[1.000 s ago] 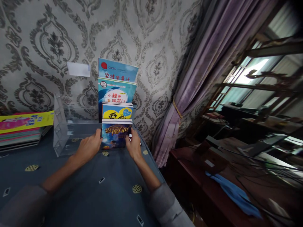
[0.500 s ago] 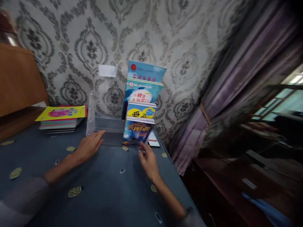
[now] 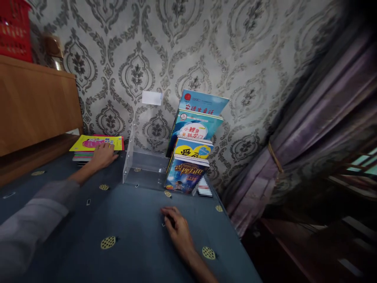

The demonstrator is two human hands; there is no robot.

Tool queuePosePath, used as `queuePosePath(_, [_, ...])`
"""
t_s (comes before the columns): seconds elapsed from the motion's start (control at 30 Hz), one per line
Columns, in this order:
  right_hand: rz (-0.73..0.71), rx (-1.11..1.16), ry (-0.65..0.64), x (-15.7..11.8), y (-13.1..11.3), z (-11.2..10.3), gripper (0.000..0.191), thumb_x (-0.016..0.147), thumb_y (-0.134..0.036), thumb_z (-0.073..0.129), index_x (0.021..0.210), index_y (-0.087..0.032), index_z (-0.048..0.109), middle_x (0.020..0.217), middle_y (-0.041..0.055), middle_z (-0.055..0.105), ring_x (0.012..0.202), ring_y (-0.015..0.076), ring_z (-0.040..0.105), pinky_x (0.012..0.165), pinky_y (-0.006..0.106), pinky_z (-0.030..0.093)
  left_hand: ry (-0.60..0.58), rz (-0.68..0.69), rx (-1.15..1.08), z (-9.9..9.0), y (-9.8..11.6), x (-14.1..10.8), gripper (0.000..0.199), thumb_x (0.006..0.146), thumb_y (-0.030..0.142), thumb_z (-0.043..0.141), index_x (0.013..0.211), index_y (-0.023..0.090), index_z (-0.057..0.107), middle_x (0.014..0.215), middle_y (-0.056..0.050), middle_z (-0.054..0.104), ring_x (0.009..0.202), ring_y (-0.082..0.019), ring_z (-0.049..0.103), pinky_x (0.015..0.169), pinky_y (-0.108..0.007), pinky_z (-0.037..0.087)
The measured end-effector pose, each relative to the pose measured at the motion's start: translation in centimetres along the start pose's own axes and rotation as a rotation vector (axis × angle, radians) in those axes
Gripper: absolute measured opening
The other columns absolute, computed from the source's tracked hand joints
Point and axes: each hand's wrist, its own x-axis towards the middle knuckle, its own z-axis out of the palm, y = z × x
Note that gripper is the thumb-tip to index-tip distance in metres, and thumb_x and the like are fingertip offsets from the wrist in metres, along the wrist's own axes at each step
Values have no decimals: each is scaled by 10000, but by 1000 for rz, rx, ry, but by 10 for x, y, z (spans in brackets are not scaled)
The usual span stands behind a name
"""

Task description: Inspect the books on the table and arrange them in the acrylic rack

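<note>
On the left, my left hand [image 3: 103,155] reaches over the near edge of a stack of books topped by a yellow one [image 3: 82,144]; its fingers are spread on the cover. My right hand [image 3: 176,228] hovers near the blue tablecloth [image 3: 141,243], holding nothing, thumb and fingers apart. Beyond it, a clear tiered rack [image 3: 144,161] stands against the wall. Its right side bears upright books in steps: a dark blue one [image 3: 186,175] in front, then a yellow one [image 3: 193,148], a teal one [image 3: 200,124] and a light blue one [image 3: 206,103] at the back.
A wooden cabinet [image 3: 38,106] stands at the left with a red basket [image 3: 14,33] on top. A partly blurred flat item [image 3: 204,188] lies right of the rack. Beyond the table's right edge hangs a purple curtain [image 3: 265,184].
My left hand has moved left from the rack to the book stack. My right hand has drawn back from the front book. The view has shifted left.
</note>
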Motion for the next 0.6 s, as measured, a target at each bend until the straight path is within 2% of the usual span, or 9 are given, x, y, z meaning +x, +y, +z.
queuePosePath(0.1, [-26,14,12,0,1,-1,325,872,-203,514,1036,-233,792,1097,112,761,1044,264,731,914,389,590,-21,-45,-11,10,15,16,468,923,269,532,1306,3,570,1354,-335,588,1325,-462,509,1075,-571,372])
queuePosePath(0.2, [-38,14,11,1,-1,-4,309,884,-209,510,1008,-228,793,1066,116,762,998,257,741,870,375,600,-61,-116,-24,13,22,27,412,936,169,492,1274,-48,586,1270,-375,616,1240,-500,572,972,-615,436])
queuePosePath(0.27, [-40,6,3,2,-2,-5,302,898,-223,514,1012,-221,794,1063,120,760,991,253,742,867,373,598,-104,-146,-32,12,24,33,324,952,141,494,1193,-16,643,1196,-337,664,1158,-471,631,913,-612,481])
queuePosePath(0.37, [-46,1,-7,1,0,-5,307,903,-220,515,1025,-227,797,1093,120,757,1022,249,738,892,373,590,-156,-163,-24,6,19,36,293,980,276,613,1223,116,645,1240,-174,672,1102,-323,666,910,-538,550])
queuePosePath(0.43, [-41,-15,4,0,3,-4,305,896,-220,526,1027,-232,801,1107,119,759,1042,253,733,909,383,584,-162,-158,-13,0,13,32,362,975,368,646,1275,168,616,1284,-114,646,1102,-267,659,919,-491,571])
queuePosePath(0.47, [-38,-25,10,0,4,-4,303,893,-225,529,1025,-232,803,1108,120,760,1041,256,733,910,389,584,-156,-149,-11,-4,8,27,346,995,355,609,1280,159,613,1276,-125,651,1111,-276,660,923,-488,567])
queuePosePath(0.53, [-38,-32,4,-1,6,-4,308,899,-238,526,1032,-229,803,1110,121,759,1033,259,733,902,393,585,-132,-118,-12,-13,-3,14,312,1029,241,467,1251,96,631,1202,-202,690,1130,-349,668,931,-524,536])
queuePosePath(0.6, [-47,-22,-22,-1,6,-5,313,909,-249,520,1046,-231,801,1125,122,752,1035,256,731,900,388,585,-106,-84,-21,-24,-16,-5,382,1020,178,354,1253,64,634,1157,-258,709,1148,-407,663,935,-542,512])
